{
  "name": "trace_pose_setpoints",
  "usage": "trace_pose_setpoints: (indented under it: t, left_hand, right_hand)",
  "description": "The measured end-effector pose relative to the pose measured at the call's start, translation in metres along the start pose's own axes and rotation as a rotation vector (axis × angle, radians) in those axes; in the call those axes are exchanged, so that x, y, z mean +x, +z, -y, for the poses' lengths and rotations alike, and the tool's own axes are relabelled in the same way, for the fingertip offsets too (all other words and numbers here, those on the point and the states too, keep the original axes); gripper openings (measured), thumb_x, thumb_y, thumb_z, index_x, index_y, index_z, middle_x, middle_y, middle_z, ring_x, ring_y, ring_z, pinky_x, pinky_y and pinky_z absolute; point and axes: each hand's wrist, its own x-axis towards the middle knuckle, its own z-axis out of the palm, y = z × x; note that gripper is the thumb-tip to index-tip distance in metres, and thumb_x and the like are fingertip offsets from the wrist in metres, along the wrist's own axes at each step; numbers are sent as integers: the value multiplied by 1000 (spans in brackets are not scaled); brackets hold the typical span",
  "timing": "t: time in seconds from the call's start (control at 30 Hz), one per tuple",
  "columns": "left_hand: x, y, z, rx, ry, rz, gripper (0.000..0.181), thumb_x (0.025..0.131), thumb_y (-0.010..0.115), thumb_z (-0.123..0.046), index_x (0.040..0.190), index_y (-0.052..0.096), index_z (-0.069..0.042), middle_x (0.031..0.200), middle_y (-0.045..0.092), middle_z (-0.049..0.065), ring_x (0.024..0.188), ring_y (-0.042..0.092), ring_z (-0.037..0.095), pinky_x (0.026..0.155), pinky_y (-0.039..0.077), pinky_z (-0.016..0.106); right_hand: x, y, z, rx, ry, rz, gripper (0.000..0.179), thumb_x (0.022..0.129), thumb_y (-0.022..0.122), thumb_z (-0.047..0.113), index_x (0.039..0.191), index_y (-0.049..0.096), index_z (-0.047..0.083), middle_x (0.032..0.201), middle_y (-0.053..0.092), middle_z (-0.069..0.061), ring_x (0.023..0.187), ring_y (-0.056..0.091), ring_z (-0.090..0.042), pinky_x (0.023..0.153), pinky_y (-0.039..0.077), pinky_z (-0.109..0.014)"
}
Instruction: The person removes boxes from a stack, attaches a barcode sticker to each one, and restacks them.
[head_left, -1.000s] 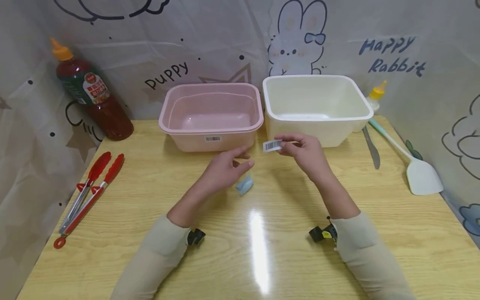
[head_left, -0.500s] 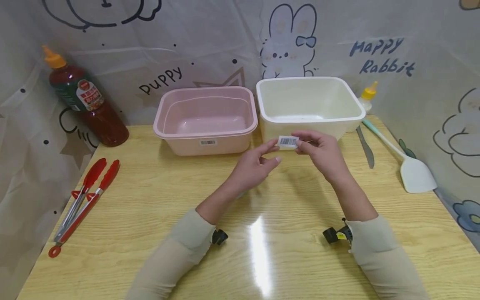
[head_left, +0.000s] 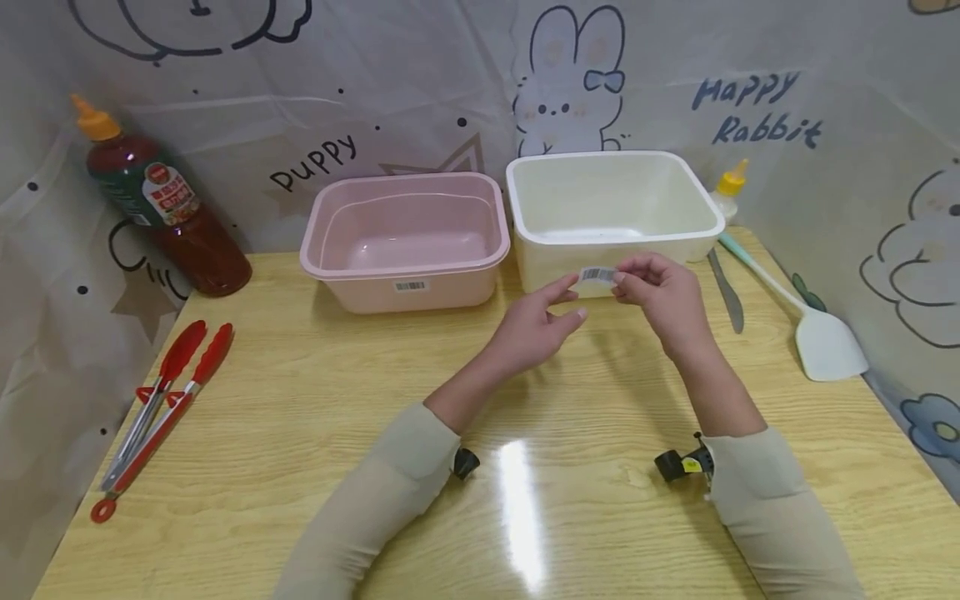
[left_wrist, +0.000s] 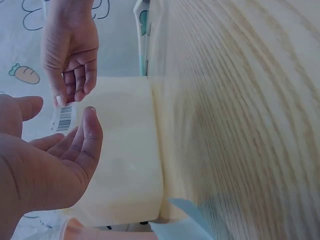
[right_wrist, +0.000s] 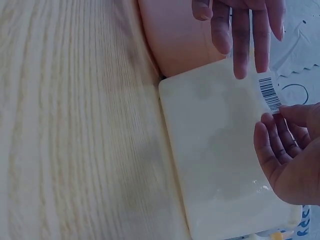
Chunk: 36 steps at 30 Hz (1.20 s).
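My right hand (head_left: 663, 304) pinches a small white barcode sticker (head_left: 597, 275) between thumb and finger, in front of the white bin (head_left: 622, 250). Across from it, my left hand (head_left: 528, 329) has its fingers extended, their tips at the sticker's left end, the thumb standing apart. In the right wrist view the sticker (right_wrist: 270, 94) looks slightly curved, in front of the bin's wall. The pink bin (head_left: 412, 292) has a similar barcode sticker on its front. A light blue scrap (left_wrist: 185, 220) lies on the table in the left wrist view; in the head view my left arm hides it.
Red-tipped tongs (head_left: 161, 417) lie at the left, below a sauce bottle (head_left: 168, 208) leaning on the printed cloth. Right of the white bin are a small yellow-capped bottle (head_left: 727, 192), a knife (head_left: 726, 292) and a white spatula (head_left: 828, 346).
Both hands have moved right, to the front of the white bin, with the sticker in the right hand. My left fingers have come up to the sticker's free end. The head view has shifted slightly.
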Motion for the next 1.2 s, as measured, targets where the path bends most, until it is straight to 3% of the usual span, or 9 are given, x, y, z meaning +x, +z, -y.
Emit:
trace_pose_setpoints:
  t: [0.1,0.23,0.43,0.67,1.0,1.2]
  left_hand:
    - [6,5,0,-1,-17,12,61,102,61,-33,158,38,-25,147,58,8,69,66,19,51,46,25]
    - [11,10,1,15,-32,28,64,102,60,-37,159,35,-26,148,58,5,98,71,28,64,54,28]
    - [12,13,5,-13,-28,68,65,102,59,-35,161,31,-24,149,56,10,91,72,36,64,53,28]
    - [22,16,4,-174,-26,134,68,101,63,-30,161,30,-26,148,56,14,109,72,32,70,60,33]
    - [32,21,0,-234,-45,185,74,101,63,-29,163,23,-26,151,52,16,113,69,38,69,59,32]
    - [35,22,-2,-247,-56,176,76,101,63,-27,163,20,-26,150,55,14,114,69,39,76,60,44]
  right_hand:
    - [1,-2,-2,13,6,-10,21,98,69,21,109,67,3,94,68,5,83,68,-6,76,59,-19]
    - [1,-5,-6,39,36,-9,20,98,68,21,110,67,4,98,66,7,86,68,-6,77,59,-18]
    - [0,-9,-12,107,72,-9,17,98,69,19,109,66,7,97,65,3,79,67,-9,75,60,-19]
    - [5,-16,-14,183,84,-38,11,97,68,13,107,66,8,94,68,6,72,65,-7,69,59,-18]
    - [12,-15,-18,197,78,-139,7,96,69,9,103,70,8,86,70,8,65,63,-7,61,55,-16]
    - [17,-13,-20,111,50,-192,10,96,69,12,105,71,8,86,70,9,63,62,-6,58,53,-15]
